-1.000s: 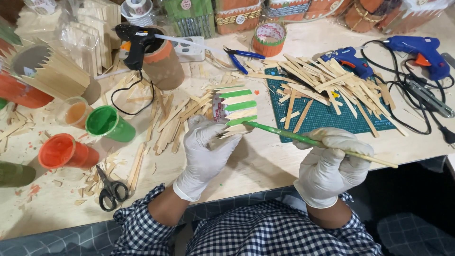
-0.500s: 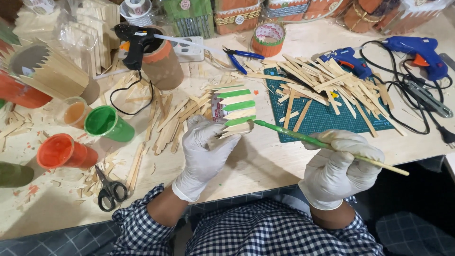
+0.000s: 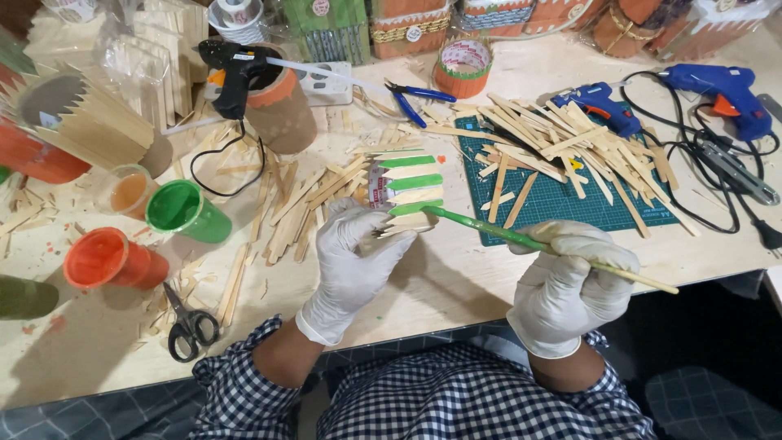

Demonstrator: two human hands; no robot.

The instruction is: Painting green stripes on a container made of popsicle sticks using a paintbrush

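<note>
Right hand gripping the paintbrush has drawn slightly rightward, bristles remaining at the stick panel, which the left hand grips.

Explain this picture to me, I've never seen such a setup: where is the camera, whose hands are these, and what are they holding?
The one view comes from a camera on the person's head, looking down at a wooden table. Both hands wear white gloves. The left hand holds a small piece of flat sticks, some green. The right hand holds a paintbrush, its green tip at that piece. Around lie loose craft sticks on a green cutting mat, paint cups, scissors and glue guns.
</note>
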